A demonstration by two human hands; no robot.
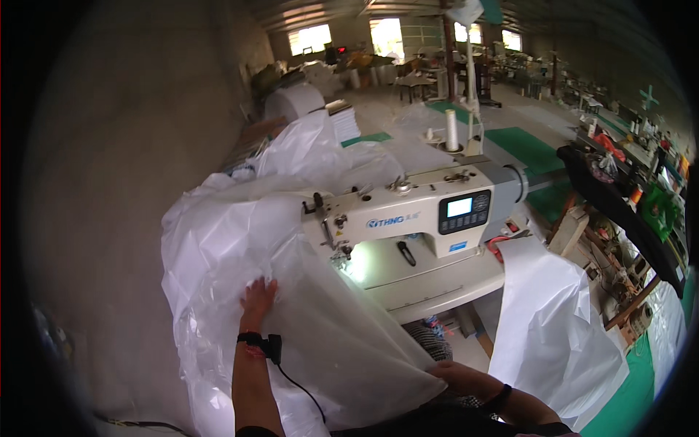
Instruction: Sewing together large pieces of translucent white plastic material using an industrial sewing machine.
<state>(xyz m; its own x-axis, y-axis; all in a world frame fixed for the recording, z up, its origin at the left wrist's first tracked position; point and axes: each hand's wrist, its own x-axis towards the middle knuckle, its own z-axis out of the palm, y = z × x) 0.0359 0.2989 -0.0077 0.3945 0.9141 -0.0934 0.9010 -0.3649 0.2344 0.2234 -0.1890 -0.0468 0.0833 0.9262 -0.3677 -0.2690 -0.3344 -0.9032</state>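
Head view: our left hand (pixel 259 297) lies spread on the sheet (pixel 320 320), our right hand (pixel 462 380) pinches its edge; we should smooth folds beside the machine bed (pixel 437 285)'s left edge.

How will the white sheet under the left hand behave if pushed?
The white sheet is probably floppy: it drapes in loose folds. Its glossy sheen suggests it may slide easily, and its many wrinkles hint it likely creases.
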